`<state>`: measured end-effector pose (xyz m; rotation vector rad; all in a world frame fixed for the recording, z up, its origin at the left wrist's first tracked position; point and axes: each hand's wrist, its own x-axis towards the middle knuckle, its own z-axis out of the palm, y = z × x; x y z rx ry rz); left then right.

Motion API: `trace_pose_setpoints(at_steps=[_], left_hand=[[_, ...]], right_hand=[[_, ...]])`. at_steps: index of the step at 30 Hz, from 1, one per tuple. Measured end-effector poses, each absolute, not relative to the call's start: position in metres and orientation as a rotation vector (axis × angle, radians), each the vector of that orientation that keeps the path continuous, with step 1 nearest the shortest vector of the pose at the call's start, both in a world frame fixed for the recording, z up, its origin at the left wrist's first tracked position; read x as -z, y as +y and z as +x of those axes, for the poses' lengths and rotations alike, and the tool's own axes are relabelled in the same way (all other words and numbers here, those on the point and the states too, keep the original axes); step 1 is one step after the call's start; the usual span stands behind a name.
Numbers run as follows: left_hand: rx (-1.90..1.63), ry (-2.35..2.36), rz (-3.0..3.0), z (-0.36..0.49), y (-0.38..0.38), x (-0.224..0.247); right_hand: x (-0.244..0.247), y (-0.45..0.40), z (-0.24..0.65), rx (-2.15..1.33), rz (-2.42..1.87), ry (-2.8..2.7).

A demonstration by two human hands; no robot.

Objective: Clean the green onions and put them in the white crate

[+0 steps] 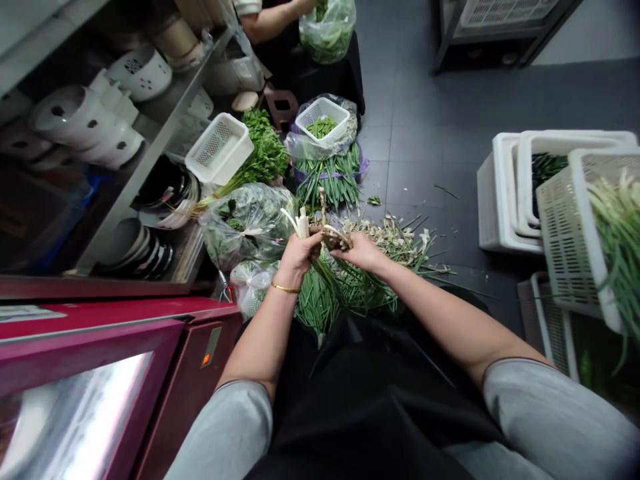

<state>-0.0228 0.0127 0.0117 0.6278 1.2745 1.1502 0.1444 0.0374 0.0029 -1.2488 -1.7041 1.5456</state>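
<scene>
My left hand point(302, 253), with a gold bangle at the wrist, is closed round several scallions point(303, 224), their white ends pointing up and green leaves hanging below. Close beside it, my right hand point(363, 252) pinches brownish, unpeeled scallion stems point(337, 238). The fingers of both hands nearly meet, and it is unclear whether these stems also pass into the left hand. Under the hands lies a pile of green scallions point(317, 303). Pale peelings and root trimmings point(407, 247) are heaped to the right of it.
A co-worker's arm point(273, 21) and a bag of greens point(327, 30) are ahead. White baskets point(575, 230) with scallions stand right. Left are a dish shelf point(165, 133), a red cabinet point(200, 313), a white basket point(220, 150) and bagged vegetables point(245, 220).
</scene>
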Motion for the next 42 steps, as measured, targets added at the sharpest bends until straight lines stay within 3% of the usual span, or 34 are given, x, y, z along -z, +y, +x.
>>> trace_pose_setpoints(at_steps=[7, 18, 23, 29, 42], left_hand=[[-1.127, 1.293, 0.698, -0.028, 0.007, -0.011], [-1.04, 1.376, 1.022, -0.026, -0.001, -0.011], [-1.0, 1.447, 1.096, -0.019, -0.002, -0.011], [-1.084, 1.342, 0.826, -0.036, 0.002, -0.016], [-1.261, 1.214, 0.522, -0.09, 0.017, -0.016]], right_hand=[[0.004, 0.037, 0.141, -1.761, -1.183, -1.426], [-0.002, 0.04, 0.145, -1.52, -1.1, -1.583], [-0.004, 0.045, 0.15, -1.667, -1.143, -1.579], [-0.012, 0.053, 0.175, -1.871, -1.237, -1.679], [-0.024, 0.077, 0.282, -1.812, -1.249, -1.854]])
